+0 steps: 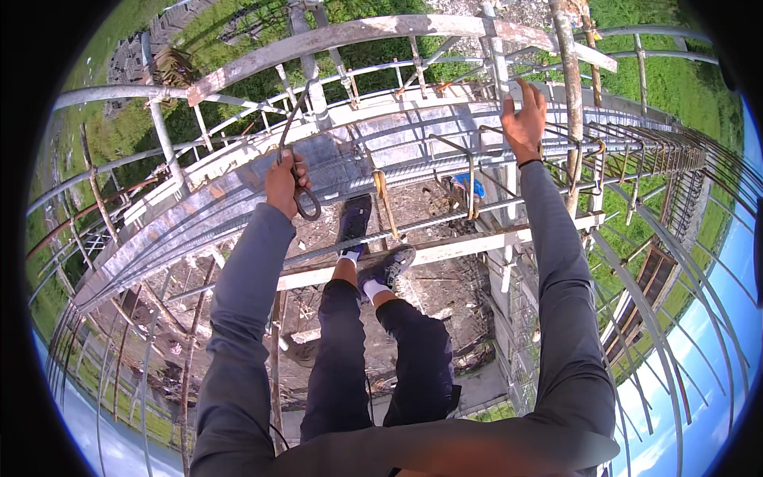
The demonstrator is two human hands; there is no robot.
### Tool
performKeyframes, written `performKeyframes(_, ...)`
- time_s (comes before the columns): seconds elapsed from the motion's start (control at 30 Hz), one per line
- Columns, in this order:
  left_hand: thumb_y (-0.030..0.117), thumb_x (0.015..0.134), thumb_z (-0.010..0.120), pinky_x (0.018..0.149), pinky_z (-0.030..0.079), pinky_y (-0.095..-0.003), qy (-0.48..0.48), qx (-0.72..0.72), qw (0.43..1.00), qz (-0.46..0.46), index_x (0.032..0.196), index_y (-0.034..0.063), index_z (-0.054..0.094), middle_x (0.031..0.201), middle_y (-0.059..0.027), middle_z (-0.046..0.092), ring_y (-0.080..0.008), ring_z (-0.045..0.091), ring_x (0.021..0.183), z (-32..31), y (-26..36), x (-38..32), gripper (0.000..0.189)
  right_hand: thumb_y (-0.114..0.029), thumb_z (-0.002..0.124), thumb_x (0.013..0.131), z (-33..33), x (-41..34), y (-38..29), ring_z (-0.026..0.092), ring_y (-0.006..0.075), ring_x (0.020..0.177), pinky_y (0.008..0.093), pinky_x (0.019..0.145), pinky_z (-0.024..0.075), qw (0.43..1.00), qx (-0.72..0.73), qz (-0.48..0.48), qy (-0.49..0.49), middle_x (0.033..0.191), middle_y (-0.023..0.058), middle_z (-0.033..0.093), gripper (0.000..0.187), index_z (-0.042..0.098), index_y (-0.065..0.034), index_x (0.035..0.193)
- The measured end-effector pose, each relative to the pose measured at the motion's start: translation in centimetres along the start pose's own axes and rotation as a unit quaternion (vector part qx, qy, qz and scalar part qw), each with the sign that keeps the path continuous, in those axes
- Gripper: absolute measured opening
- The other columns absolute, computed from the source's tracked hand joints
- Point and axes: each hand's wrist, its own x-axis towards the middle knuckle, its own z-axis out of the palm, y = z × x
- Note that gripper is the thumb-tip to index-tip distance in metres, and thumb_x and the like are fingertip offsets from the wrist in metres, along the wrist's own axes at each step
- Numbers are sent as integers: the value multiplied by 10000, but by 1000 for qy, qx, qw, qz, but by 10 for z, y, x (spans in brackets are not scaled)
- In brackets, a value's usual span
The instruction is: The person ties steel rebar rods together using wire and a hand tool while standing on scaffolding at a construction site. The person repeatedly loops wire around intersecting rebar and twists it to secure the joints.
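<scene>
My left hand [287, 182] is closed around a dark steel rod tool [288, 128], its looped end below my fist and its thin shaft pointing up. My right hand [526, 122] is raised with fingers spread, near a vertical scaffold pole, and I see nothing held in it. Between and below the hands run long ribbed steel reinforcing bars [405, 173]. Several bent stirrups, among them a rusty one [385, 203], hang on the bars. Behind the bars lies a metal-faced formwork panel [322, 156].
My shoes stand by a narrow timber plank [471, 247], high above debris-strewn ground. A curved timber board [357, 37] and scaffold poles cross beyond the formwork. A dense rebar cage [661, 152] extends right; long bars [661, 310] project at lower right. A blue object [470, 185] lies below.
</scene>
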Motion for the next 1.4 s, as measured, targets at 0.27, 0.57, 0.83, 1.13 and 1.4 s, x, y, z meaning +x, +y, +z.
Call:
performKeyframes(0.27, 405, 1038, 506, 476, 281, -277, 6, 143, 990, 21, 1087, 16, 645, 638, 17, 440, -84, 339, 494, -10, 51, 57, 417, -599, 635, 822, -15, 65, 253, 561, 455, 1234, 518, 1018, 440, 891, -228, 273, -282, 1297, 305, 592, 876, 378, -36, 1442)
performKeyframes(0.57, 316, 858, 791, 813, 483, -332, -87, 545, 820, 154, 1196, -40, 699, 942, -91, 714, -145, 611, 842, -14, 104, 156, 499, -651, 579, 899, 27, 135, 286, 654, 458, 1058, 523, 872, 538, 924, -315, 102, -192, 1155, 335, 641, 801, 419, -41, 1391)
performKeyframes(0.83, 512, 877, 679, 893, 547, -438, 136, 797, 570, 144, 1384, 249, 614, 1152, -170, 709, -351, 699, 1009, 28, 160, 248, 575, -606, 560, 919, 28, 123, 237, 682, 475, 922, 545, 780, 547, 919, -335, 159, -137, 974, 266, 703, 566, 451, -89, 1123)
performKeyframes(1.13, 384, 946, 597, 1124, 223, -729, 207, 880, 420, 84, 1406, 433, 543, 1363, -27, 618, -338, 574, 1277, 43, 196, 339, 466, -604, 587, 907, 25, 122, 234, 700, 424, 910, 504, 779, 543, 922, -323, 176, -124, 962, 233, 711, 570, 474, -98, 1145)
performKeyframes(1.4, 218, 842, 590, 990, 408, -510, 204, 843, 459, 190, 1231, 212, 692, 1154, -137, 692, -317, 628, 1112, -21, 216, 382, 402, -655, 581, 890, 25, 124, 260, 685, 455, 935, 535, 798, 528, 899, -382, 171, -131, 983, 251, 712, 654, 503, -68, 1170)
